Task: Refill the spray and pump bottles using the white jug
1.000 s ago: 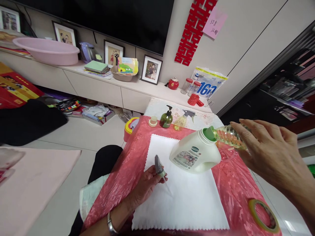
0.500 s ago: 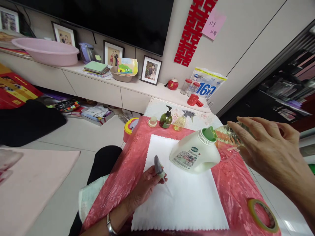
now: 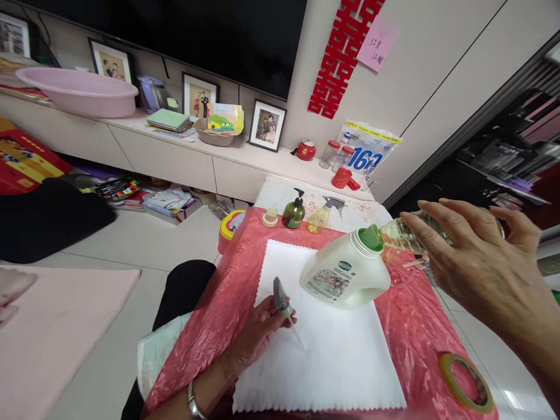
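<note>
My left hand [image 3: 262, 326] is closed round a grey trigger spray head [image 3: 280, 297], its thin clear tube slanting down over a white scalloped mat [image 3: 324, 367]. With my right hand [image 3: 476, 262] I grip a clear bottle [image 3: 405, 233] lying almost level, its mouth at the green spout [image 3: 371, 238] of a pale detergent jug [image 3: 350, 274]. The bottle holds some yellowish liquid; my fingers hide part of it. Upright on the mat, the jug has its handle towards the right. Behind it stand a green pump bottle [image 3: 294, 210], a yellow spray bottle [image 3: 319, 216] and a cap [image 3: 270, 217].
A red plastic cover [image 3: 205, 344] lies over the table, with a roll of tape [image 3: 467, 382] at its right edge. A long cabinet [image 3: 170, 166] behind carries picture frames, a pink basin [image 3: 83, 93] and jars. A black-clothed knee [image 3: 186, 286] is left of the table.
My right hand has raised the back end of the clear bottle a little, its mouth staying at the spout. My left hand keeps the spray head in the same place.
</note>
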{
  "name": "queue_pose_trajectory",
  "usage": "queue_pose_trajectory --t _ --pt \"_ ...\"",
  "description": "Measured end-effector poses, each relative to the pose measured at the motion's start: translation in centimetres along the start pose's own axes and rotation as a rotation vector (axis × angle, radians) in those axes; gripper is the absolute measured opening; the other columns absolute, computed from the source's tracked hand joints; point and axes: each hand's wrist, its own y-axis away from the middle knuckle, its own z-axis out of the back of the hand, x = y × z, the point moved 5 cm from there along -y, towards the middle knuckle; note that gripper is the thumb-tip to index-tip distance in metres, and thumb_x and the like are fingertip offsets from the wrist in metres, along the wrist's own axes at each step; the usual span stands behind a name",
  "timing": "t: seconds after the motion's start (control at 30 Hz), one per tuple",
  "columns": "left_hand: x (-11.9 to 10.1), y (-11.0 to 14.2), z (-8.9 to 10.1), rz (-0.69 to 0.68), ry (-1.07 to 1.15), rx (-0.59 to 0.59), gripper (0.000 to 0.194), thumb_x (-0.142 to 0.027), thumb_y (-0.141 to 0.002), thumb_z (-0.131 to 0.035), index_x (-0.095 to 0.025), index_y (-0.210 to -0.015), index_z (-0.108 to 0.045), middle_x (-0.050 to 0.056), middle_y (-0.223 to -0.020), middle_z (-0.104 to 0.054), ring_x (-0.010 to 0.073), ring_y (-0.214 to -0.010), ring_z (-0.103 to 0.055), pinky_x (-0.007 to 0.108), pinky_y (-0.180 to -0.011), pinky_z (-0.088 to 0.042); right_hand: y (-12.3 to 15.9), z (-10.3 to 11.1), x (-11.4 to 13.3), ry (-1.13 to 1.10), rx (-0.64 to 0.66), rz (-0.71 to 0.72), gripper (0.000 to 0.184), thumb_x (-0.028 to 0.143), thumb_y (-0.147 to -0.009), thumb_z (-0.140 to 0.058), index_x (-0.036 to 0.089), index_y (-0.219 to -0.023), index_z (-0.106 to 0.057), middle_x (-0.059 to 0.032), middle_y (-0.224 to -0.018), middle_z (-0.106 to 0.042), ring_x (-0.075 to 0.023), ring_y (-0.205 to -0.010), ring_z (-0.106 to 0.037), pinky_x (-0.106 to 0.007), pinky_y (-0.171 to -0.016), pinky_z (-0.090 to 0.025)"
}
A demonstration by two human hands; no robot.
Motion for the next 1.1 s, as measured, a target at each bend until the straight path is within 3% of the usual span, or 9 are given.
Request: queue_pose_trajectory --t 0.37,0.53,0.63,0.77,0.83,0.9,1.0,1.1 --pt "0.3 0.0 0.2 0.000 0.001 0.006 0.050 -0.047 -0.070 -0.089 -0.018 -0.106 -0.070 0.006 -0.095 -0.077 0.0192 -0.089 -0.072 0.034 -0.085 -0.050 -0.4 0.8 0.3 0.005 -0.047 0.037 0.045 0.005 -0.101 -0.046 0.022 -0.142 -0.045 -0.0126 -0.149 -0.045 -0.0329 -0.142 -0.040 -0.063 -0.115 -0.031" --pt "0.2 0.0 0.1 -0.001 0.002 0.006 0.049 -0.046 -0.072 -0.088 -0.018 -0.107 -0.069 0.006 -0.096 -0.078 0.0194 -0.090 -0.072 0.034 -0.085 -0.050 0.2 0.1 0.6 -0.078 -0.074 -0.032 0.041 0.012 -0.104 -0.038 0.026 -0.142 -0.045 -0.0088 -0.151 -0.044 -0.0296 -0.143 -0.039 -0.061 -0.119 -0.025" --pt "0.1 0.1 0.0 -0.005 0.008 0.002 0.047 -0.045 -0.072 -0.089 -0.018 -0.106 -0.069 0.006 -0.096 -0.078 0.0191 -0.090 -0.072 0.034 -0.085 -0.050 0.7 -0.3 0.3 -0.111 -0.061 -0.117 0.046 0.014 -0.098 -0.043 0.026 -0.142 -0.048 -0.0075 -0.150 -0.046 -0.0296 -0.141 -0.042 -0.061 -0.120 -0.022" --pt "0.1 0.0 0.0 -0.008 0.017 0.000 0.046 -0.043 -0.072 -0.089 -0.018 -0.105 -0.069 0.006 -0.094 -0.078 0.0182 -0.087 -0.072 0.033 -0.083 -0.051 2.8 0.1 -0.4 -0.198 -0.050 -0.262 0.042 0.033 -0.100 -0.044 0.020 -0.138 -0.055 -0.0125 -0.140 -0.053 -0.0369 -0.135 -0.046 -0.059 -0.113 -0.033" --pt "0.2 -0.2 0.1 -0.007 0.029 0.002 0.049 -0.044 -0.071 -0.090 -0.017 -0.107 -0.069 0.006 -0.094 -0.078 0.0185 -0.087 -0.073 0.033 -0.082 -0.051 4.5 0.6 -0.3 -0.276 -0.072 -0.328 0.052 0.050 -0.103 -0.042 0.020 -0.144 -0.052 -0.0142 -0.138 -0.054 -0.0398 -0.130 -0.049 -0.058 -0.107 -0.040" --pt "0.2 -0.2 0.1 0.002 0.046 -0.008 0.050 -0.043 -0.070 -0.091 -0.017 -0.107 -0.068 0.007 -0.093 -0.078 0.0188 -0.087 -0.074 0.032 -0.081 -0.053 6.6 0.7 0.5 -0.399 -0.065 -0.374 0.065 0.063 -0.101 -0.040 0.022 -0.152 -0.046 -0.0131 -0.138 -0.055 -0.0379 -0.122 -0.055 -0.053 -0.098 -0.046" --pt "-0.2 0.0 -0.5 0.019 0.078 -0.037 0.049 -0.040 -0.069 -0.092 -0.016 -0.104 -0.068 0.007 -0.093 -0.078 0.0186 -0.085 -0.074 0.032 -0.078 -0.055 9.9 -0.1 3.6 -0.647 0.025 -0.385 0.072 0.071 -0.099 -0.044 0.024 -0.154 -0.044 -0.0083 -0.137 -0.056 -0.0307 -0.112 -0.061 -0.044 -0.084 -0.051" --pt "-1.7 0.6 -1.8 0.012 0.135 -0.081 0.047 -0.037 -0.070 -0.091 -0.015 -0.104 -0.068 0.007 -0.094 -0.078 0.0179 -0.087 -0.074 0.031 -0.079 -0.057 13.1 -1.9 8.1 -0.821 0.139 -0.410 0.066 0.067 -0.100 -0.046 0.023 -0.150 -0.047 -0.0058 -0.138 -0.055 -0.0284 -0.117 -0.059 -0.041 -0.087 -0.050"
